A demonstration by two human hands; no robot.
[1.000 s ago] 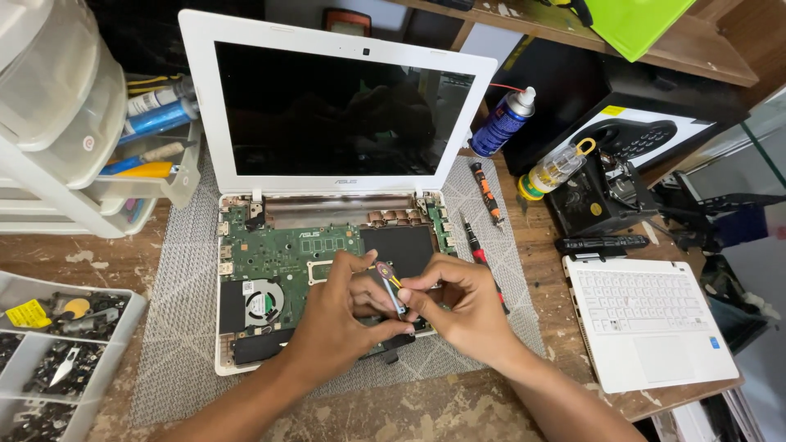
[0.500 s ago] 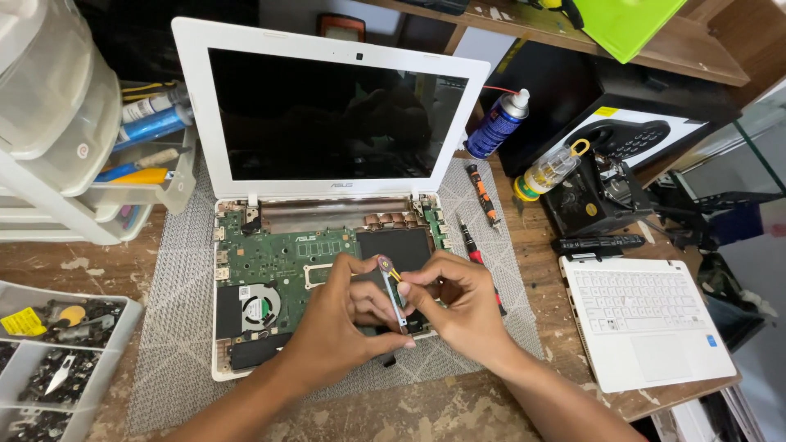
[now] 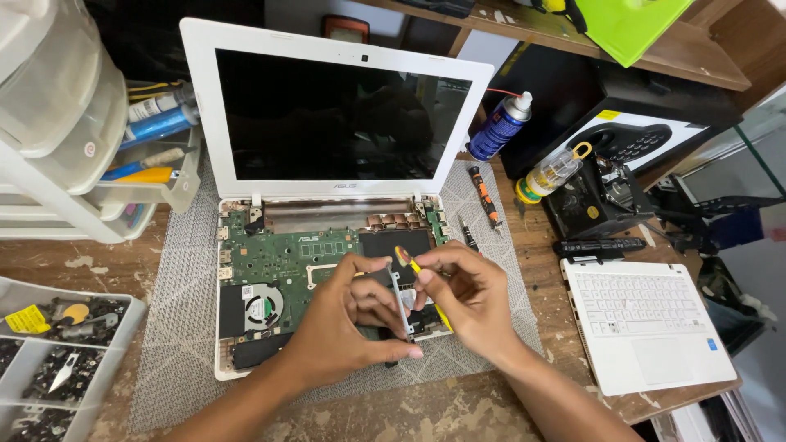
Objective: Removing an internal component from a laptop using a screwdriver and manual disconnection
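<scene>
Both hands (image 3: 409, 319) still pinch bracket (image 3: 399, 304)

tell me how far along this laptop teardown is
Done: the white keyboard cover is off and lies to the right, baring the green board and fan in the open laptop. In hand: the left hand pinches a thin metal strip upright while the right hand works a yellow tool against it. Left: board and fan sit in the shell; reassembly not started.

2 hands (image 3: 409, 315) over opened white laptop (image 3: 327, 245), pinching slim metal bracket (image 3: 400, 307)
</scene>
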